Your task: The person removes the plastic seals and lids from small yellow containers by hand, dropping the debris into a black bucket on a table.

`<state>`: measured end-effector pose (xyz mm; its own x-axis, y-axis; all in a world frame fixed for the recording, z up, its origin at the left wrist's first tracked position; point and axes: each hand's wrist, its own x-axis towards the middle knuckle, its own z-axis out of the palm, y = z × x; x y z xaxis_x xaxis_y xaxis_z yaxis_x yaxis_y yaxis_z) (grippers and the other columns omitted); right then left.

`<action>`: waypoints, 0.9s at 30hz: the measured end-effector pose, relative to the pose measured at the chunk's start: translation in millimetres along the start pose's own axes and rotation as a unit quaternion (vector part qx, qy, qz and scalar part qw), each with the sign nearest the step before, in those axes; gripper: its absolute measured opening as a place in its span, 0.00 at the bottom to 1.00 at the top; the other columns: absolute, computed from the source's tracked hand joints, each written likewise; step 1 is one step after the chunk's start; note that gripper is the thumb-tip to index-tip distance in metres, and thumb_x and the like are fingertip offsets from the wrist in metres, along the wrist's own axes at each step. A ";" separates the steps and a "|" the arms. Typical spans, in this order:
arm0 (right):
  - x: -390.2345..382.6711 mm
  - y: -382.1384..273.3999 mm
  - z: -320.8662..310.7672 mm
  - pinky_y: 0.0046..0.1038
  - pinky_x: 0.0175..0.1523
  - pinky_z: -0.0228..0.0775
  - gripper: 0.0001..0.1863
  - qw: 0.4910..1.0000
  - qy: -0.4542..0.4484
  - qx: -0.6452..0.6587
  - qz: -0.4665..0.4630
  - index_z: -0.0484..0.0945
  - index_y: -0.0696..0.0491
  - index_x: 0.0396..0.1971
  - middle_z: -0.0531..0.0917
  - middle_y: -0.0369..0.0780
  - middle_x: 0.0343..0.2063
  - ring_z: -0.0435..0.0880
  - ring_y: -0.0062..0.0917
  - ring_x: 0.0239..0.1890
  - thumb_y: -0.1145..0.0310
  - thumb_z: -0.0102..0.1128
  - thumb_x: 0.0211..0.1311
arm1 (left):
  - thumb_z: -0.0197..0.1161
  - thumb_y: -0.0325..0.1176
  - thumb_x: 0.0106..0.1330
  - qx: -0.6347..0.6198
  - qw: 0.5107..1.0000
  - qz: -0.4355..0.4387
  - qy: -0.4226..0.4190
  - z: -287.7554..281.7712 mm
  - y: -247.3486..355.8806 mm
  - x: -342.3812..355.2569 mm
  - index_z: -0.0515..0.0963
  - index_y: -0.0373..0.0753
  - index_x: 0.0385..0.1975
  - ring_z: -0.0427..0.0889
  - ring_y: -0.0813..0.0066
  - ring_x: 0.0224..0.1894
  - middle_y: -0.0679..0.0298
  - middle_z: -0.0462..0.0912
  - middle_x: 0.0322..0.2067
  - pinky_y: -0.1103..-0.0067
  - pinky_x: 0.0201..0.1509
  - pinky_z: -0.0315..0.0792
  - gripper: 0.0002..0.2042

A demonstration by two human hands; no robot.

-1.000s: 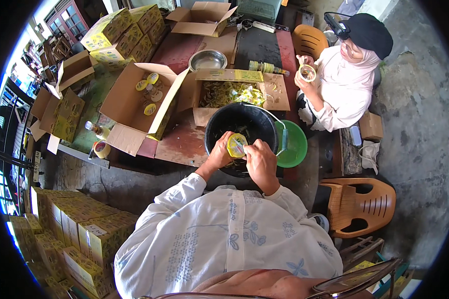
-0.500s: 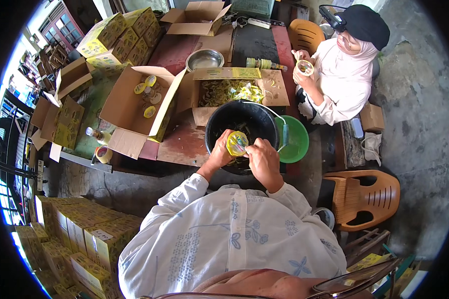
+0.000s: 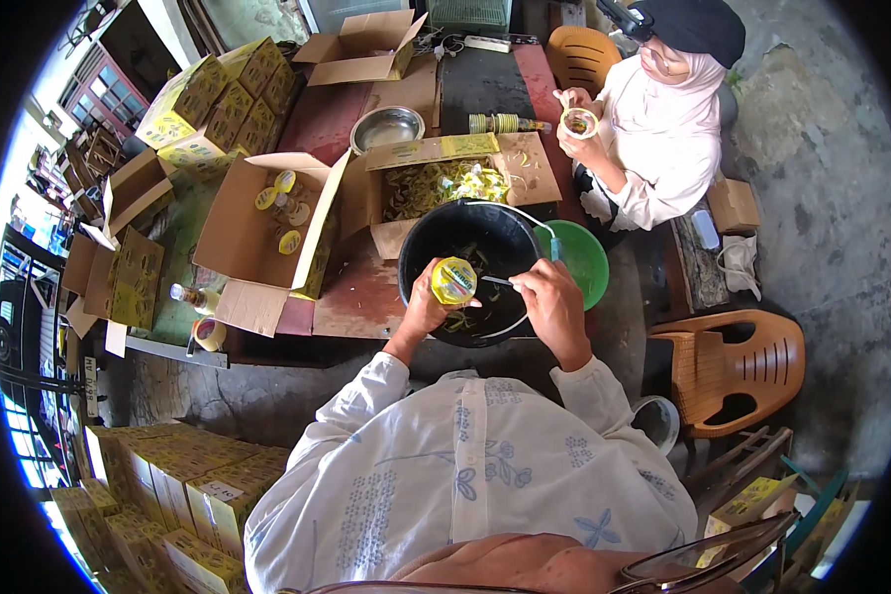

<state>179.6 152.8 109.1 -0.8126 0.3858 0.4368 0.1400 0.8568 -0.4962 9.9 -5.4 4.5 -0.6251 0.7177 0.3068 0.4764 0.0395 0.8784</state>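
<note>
Over a black bucket [image 3: 428,241], my left hand [image 3: 423,309] grips a cup with a yellow printed film lid [image 3: 453,281], its top facing up. My right hand [image 3: 556,305] is closed around a slim grey blade-like tool [image 3: 496,280], its tip pointing toward the cup with a small gap between. Thin yellow-green strips lie inside the bucket. Behind it, an open carton [image 3: 391,238] is filled with more such strips and some crumpled clear and yellow plastic. To the left stands another open carton [image 3: 238,223] with several yellow-lidded cups [image 3: 289,242] in it.
A green basin [image 3: 590,265] sits right of the bucket. Further back are a steel bowl [image 3: 386,129] and a row of stacked cups [image 3: 505,124]. Across at the right, a person [image 3: 653,139] works on another cup. An orange chair [image 3: 738,371] and stacked yellow cartons [image 3: 183,475] stand nearby.
My right hand has drawn away from the cup to the right, showing the tool. The cup's lid has turned in my left hand. The whole view has shifted slightly.
</note>
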 end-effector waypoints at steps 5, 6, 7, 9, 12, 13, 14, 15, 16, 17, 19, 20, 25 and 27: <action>-4.7 2.2 6.8 0.36 0.46 0.70 0.06 0.999 0.036 0.002 -0.016 0.87 0.48 0.33 0.78 0.35 0.31 0.78 0.32 0.39 0.74 0.69 0.56 | 0.88 0.41 0.41 0.021 1.000 -0.001 -0.012 0.3 -3.6 1.9 0.77 0.33 0.48 0.84 0.56 0.46 0.57 0.83 0.42 0.69 0.51 0.78 0.35; -6.8 3.2 11.8 0.36 0.47 0.69 0.06 0.999 0.036 0.000 -0.027 0.87 0.47 0.33 0.78 0.34 0.32 0.77 0.31 0.40 0.74 0.69 0.56 | 0.88 0.41 0.41 0.027 0.999 0.003 -0.018 0.3 -2.6 0.9 0.77 0.33 0.48 0.84 0.56 0.46 0.57 0.83 0.41 0.69 0.51 0.78 0.35; -8.3 3.3 16.0 0.35 0.48 0.68 0.06 0.999 0.036 -0.002 -0.038 0.87 0.47 0.33 0.78 0.33 0.32 0.77 0.30 0.41 0.73 0.69 0.56 | 0.88 0.41 0.41 0.028 0.999 0.002 -0.020 0.3 -1.8 0.8 0.77 0.33 0.48 0.84 0.56 0.46 0.57 0.83 0.41 0.69 0.51 0.78 0.35; -7.3 3.3 22.0 0.35 0.49 0.68 0.07 0.998 0.035 -0.004 -0.045 0.87 0.46 0.34 0.78 0.32 0.33 0.77 0.30 0.41 0.73 0.70 0.56 | 0.88 0.42 0.41 0.010 0.999 -0.012 -0.035 -0.9 0.3 2.6 0.77 0.34 0.48 0.84 0.55 0.46 0.57 0.83 0.41 0.69 0.52 0.78 0.35; -5.9 1.6 31.8 0.36 0.51 0.67 0.08 0.998 0.033 -0.005 -0.059 0.87 0.46 0.35 0.78 0.31 0.33 0.76 0.29 0.42 0.73 0.70 0.55 | 0.88 0.42 0.40 0.001 0.999 -0.007 -0.039 0.1 -5.5 0.7 0.77 0.34 0.47 0.84 0.55 0.46 0.58 0.82 0.42 0.68 0.52 0.78 0.35; -4.3 0.5 33.5 0.36 0.51 0.67 0.08 0.997 0.030 -0.003 -0.072 0.87 0.46 0.35 0.78 0.31 0.34 0.76 0.29 0.42 0.73 0.69 0.55 | 0.88 0.42 0.40 0.003 0.999 -0.010 -0.039 -0.1 -5.8 0.2 0.77 0.34 0.47 0.84 0.55 0.46 0.58 0.82 0.42 0.68 0.52 0.78 0.35; -2.8 -0.4 35.4 0.36 0.51 0.67 0.08 0.996 0.028 0.000 -0.084 0.87 0.46 0.35 0.78 0.31 0.34 0.76 0.29 0.42 0.73 0.69 0.55 | 0.88 0.41 0.40 0.006 0.999 -0.007 -0.045 0.1 -6.3 0.9 0.77 0.35 0.47 0.83 0.55 0.45 0.58 0.82 0.42 0.68 0.51 0.78 0.35; -1.7 -0.5 37.0 0.35 0.52 0.67 0.09 0.996 0.028 -0.007 -0.090 0.87 0.46 0.35 0.78 0.30 0.34 0.76 0.29 0.42 0.73 0.69 0.54 | 0.88 0.41 0.40 0.009 0.999 -0.003 -0.052 0.8 -5.1 2.2 0.78 0.35 0.47 0.83 0.55 0.45 0.58 0.82 0.42 0.68 0.51 0.77 0.34; -0.4 0.0 39.2 0.35 0.52 0.67 0.09 0.996 0.027 -0.005 -0.090 0.87 0.46 0.35 0.78 0.30 0.34 0.76 0.29 0.42 0.73 0.69 0.54 | 0.88 0.41 0.40 0.009 0.999 -0.005 -0.051 1.0 -3.8 2.4 0.78 0.35 0.47 0.83 0.55 0.45 0.58 0.82 0.42 0.68 0.51 0.77 0.34; 1.0 0.7 41.8 0.35 0.53 0.67 0.09 0.995 0.029 -0.004 -0.100 0.87 0.46 0.35 0.78 0.30 0.34 0.76 0.28 0.42 0.73 0.69 0.54 | 0.88 0.40 0.39 0.003 0.999 0.001 -0.049 1.0 -2.4 2.4 0.78 0.35 0.47 0.83 0.55 0.45 0.59 0.82 0.41 0.68 0.51 0.77 0.34; 3.7 2.3 45.0 0.35 0.53 0.67 0.09 0.993 0.030 -0.002 -0.112 0.87 0.46 0.35 0.79 0.30 0.34 0.76 0.28 0.42 0.73 0.68 0.53 | 0.89 0.40 0.39 -0.015 0.999 -0.001 -0.046 1.1 -2.5 1.6 0.78 0.35 0.47 0.83 0.56 0.45 0.59 0.82 0.42 0.68 0.51 0.78 0.34; 4.8 3.1 45.9 0.35 0.54 0.67 0.09 0.992 0.023 -0.009 -0.124 0.87 0.46 0.35 0.79 0.30 0.34 0.76 0.28 0.42 0.72 0.68 0.53 | 0.89 0.40 0.39 -0.015 0.999 -0.003 -0.045 1.1 -2.6 1.0 0.78 0.35 0.47 0.83 0.56 0.45 0.59 0.82 0.42 0.68 0.51 0.78 0.34; 9.9 6.4 48.4 0.37 0.56 0.65 0.07 0.988 -0.002 -0.031 -0.153 0.87 0.47 0.35 0.79 0.30 0.34 0.77 0.28 0.43 0.70 0.67 0.54 | 0.88 0.39 0.40 -0.020 0.998 -0.008 -0.060 -0.1 -1.4 2.2 0.78 0.34 0.48 0.84 0.56 0.46 0.58 0.82 0.43 0.68 0.53 0.78 0.35; 12.0 5.5 48.5 0.38 0.57 0.65 0.09 0.982 -0.003 -0.052 -0.182 0.86 0.46 0.36 0.79 0.31 0.36 0.76 0.29 0.45 0.69 0.68 0.53 | 0.88 0.40 0.40 -0.011 0.998 0.001 -0.057 0.0 -4.6 2.9 0.78 0.34 0.48 0.83 0.55 0.46 0.57 0.82 0.43 0.68 0.53 0.78 0.35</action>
<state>143.2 145.6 75.3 -0.8231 0.0456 0.5660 -0.1039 0.9678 -0.2291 5.9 -3.4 1.3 -0.5502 0.7917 0.2656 0.4620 0.0236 0.8866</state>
